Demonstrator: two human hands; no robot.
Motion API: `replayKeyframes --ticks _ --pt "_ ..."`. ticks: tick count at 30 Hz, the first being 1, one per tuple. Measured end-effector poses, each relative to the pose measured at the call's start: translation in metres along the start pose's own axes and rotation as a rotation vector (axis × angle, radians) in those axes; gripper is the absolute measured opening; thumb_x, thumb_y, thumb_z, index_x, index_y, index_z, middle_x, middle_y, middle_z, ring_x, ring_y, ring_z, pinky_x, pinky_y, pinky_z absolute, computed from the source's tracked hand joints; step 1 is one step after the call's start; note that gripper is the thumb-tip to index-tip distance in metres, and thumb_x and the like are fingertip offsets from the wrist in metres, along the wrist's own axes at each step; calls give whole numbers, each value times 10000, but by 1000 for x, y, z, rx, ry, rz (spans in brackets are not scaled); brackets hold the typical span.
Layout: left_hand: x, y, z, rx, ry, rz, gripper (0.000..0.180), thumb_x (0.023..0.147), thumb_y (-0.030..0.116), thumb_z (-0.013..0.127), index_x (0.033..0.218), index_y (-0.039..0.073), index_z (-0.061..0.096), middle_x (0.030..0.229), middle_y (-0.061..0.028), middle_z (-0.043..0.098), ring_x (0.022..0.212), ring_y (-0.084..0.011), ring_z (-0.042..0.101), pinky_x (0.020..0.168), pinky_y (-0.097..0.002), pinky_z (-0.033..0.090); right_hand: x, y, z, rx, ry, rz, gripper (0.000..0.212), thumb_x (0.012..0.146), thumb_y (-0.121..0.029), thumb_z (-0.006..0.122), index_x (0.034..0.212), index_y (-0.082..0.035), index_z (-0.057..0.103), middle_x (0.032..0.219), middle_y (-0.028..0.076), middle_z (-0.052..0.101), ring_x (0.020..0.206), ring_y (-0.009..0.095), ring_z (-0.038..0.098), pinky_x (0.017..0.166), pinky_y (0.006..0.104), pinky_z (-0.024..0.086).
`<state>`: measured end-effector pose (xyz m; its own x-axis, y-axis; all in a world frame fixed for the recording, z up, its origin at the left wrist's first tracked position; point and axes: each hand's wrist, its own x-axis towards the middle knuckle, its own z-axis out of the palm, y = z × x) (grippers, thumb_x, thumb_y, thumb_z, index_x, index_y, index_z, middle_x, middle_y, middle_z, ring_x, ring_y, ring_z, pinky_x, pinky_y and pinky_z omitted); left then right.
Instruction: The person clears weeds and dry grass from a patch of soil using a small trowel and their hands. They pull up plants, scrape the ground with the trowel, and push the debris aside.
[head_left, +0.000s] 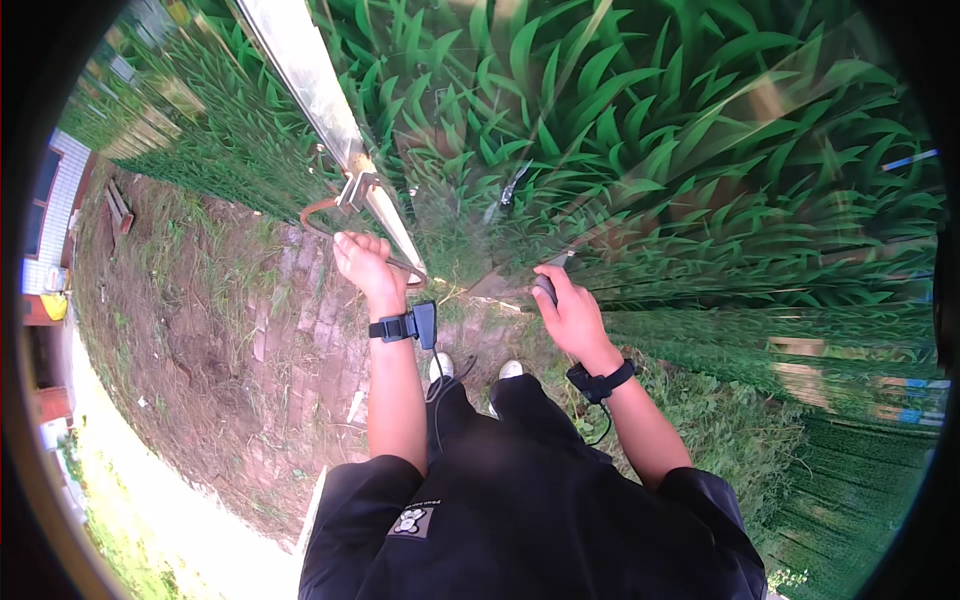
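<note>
My left hand [362, 268] is closed round a curved, rusty metal handle [318, 210]. That handle sits at the edge of an upright pale metal frame [310, 85], beside a small metal bracket [358, 190]. To the right, my right hand [572, 312] is closed on a dark grip [546, 288]. A thin, flat shape shows near that grip, but its kind is hard to make out. Before both hands stands a glossy panel [620, 130] with a printed green-leaf pattern. A small black and silver piece [508, 190] shows on the panel.
Bare soil with dry grass and scattered bricks [300, 340] lies on the left. Weeds [720, 410] grow along the panel's foot on the right. Wooden planks [120, 207] rest on the far-left ground, near a tiled building [62, 195]. My shoes [510, 369] stand close to the panel.
</note>
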<state>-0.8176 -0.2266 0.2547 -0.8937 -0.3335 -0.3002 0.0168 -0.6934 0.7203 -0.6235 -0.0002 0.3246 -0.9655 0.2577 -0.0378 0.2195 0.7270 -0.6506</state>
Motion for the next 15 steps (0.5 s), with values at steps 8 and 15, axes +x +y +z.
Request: replayKeyframes --ticks 8,15 --pt "23 10 -37 371 -83 86 254 1119 294 445 942 112 453 687 67 367 547 -47 336 468 -235 270 12 -14 10 -34 -26 -99 324 984 -225 605 1282 -104 563 937 185 737 834 438 694 715 523 547" --pt "33 12 -31 414 -150 147 250 1116 317 462 938 142 457 671 86 359 542 -26 326 465 -224 245 41 -11 -19 -179 27 -235 324 970 -221 628 1270 -106 594 947 158 745 806 392 706 698 474 565"
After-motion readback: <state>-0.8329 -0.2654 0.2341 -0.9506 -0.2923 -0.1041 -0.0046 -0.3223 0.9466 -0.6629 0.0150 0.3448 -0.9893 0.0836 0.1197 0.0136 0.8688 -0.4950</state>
